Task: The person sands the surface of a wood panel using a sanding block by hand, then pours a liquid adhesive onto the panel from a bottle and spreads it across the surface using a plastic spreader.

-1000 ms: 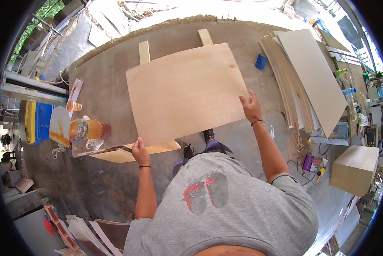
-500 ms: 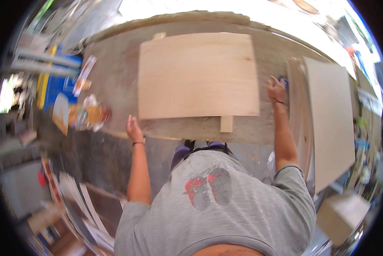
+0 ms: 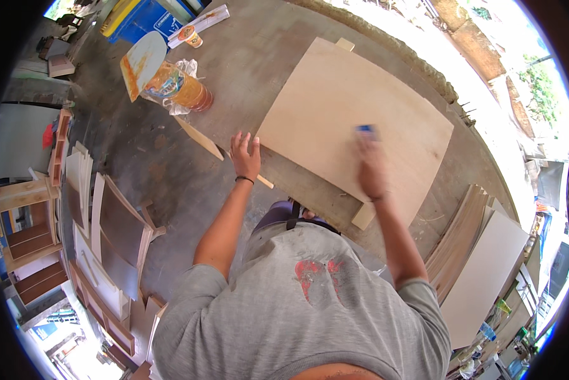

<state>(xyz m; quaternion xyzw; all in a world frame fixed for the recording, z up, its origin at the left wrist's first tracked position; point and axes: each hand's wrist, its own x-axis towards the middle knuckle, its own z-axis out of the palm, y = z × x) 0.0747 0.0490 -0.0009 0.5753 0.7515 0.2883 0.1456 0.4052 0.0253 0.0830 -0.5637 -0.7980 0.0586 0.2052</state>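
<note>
A rectangular light wood board [image 3: 354, 95] lies flat on the worktable, raised on wood strips; one strip [image 3: 363, 216] sticks out at its near edge. Over the board's surface is my right hand [image 3: 372, 166], smeared by motion, its fingers closed on a small blue block [image 3: 365, 129]. The block's exact kind is too blurred to make out. My left hand [image 3: 246, 156] has its fingers spread beside the board's left corner and holds nothing. Whether its fingertips touch the board's edge, I cannot tell.
At far left stand a plastic bottle of amber liquid [image 3: 189, 92], an orange-smeared panel [image 3: 144, 60], a small cup [image 3: 192, 39] and a blue-and-yellow container [image 3: 142, 20]. Stacked wood sheets [image 3: 452, 244] and a pale panel [image 3: 487, 272] are at right. Wood pieces [image 3: 116, 234] lean at left.
My right hand has moved from right of the board onto it with the blue block. The left hand's fingers have spread near the board's corner. The whole view has turned.
</note>
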